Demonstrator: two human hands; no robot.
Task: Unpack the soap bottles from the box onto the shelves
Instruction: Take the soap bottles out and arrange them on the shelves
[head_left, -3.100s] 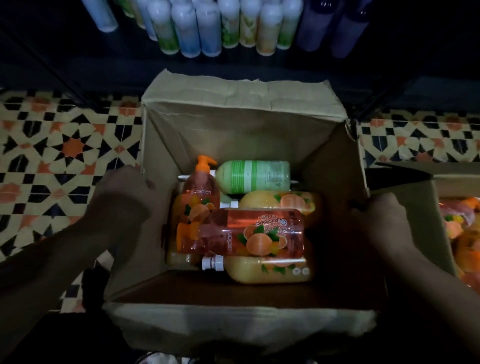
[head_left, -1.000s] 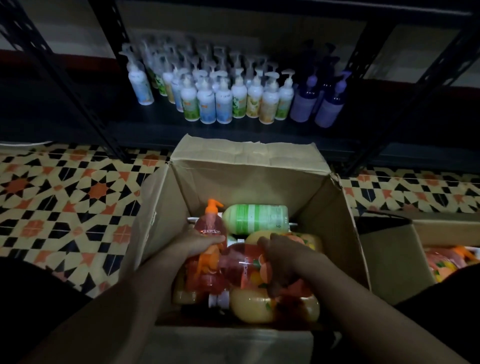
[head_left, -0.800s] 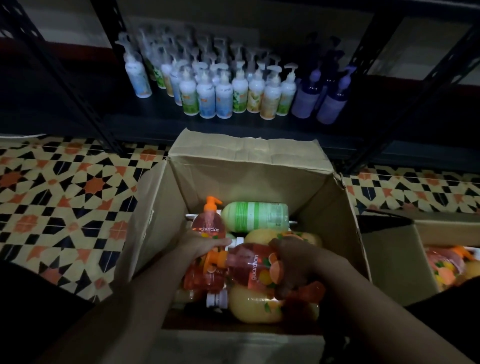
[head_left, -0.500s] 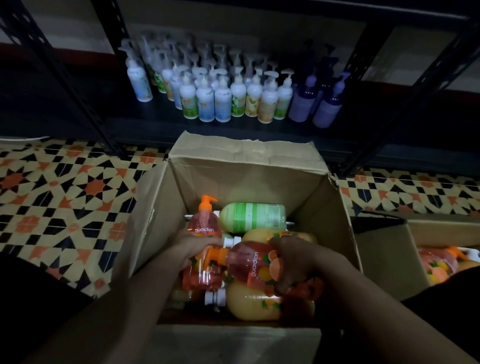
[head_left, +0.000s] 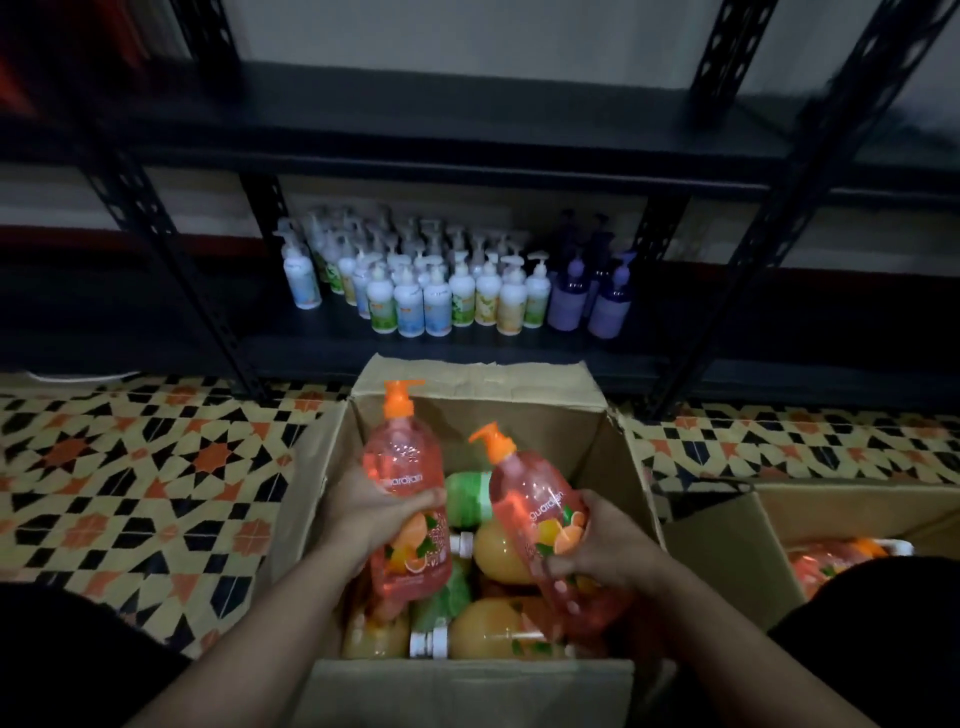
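The left hand (head_left: 376, 514) curls its fingers round the middle of an orange pump bottle (head_left: 402, 462) and holds it upright over the open cardboard box (head_left: 545, 415). The right hand (head_left: 605, 545) grips a second orange bottle (head_left: 530, 493) by its lower half, tilted left. Yellow bottles (head_left: 493, 631) and a green bottle (head_left: 467, 496) lie below in the box. White pump bottles (head_left: 436, 306) stand on the shelf (head_left: 208, 332) beyond.

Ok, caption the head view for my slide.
Left hand and right hand each hold an orange soap bottle over the cardboard box, facing a stocked shelf.
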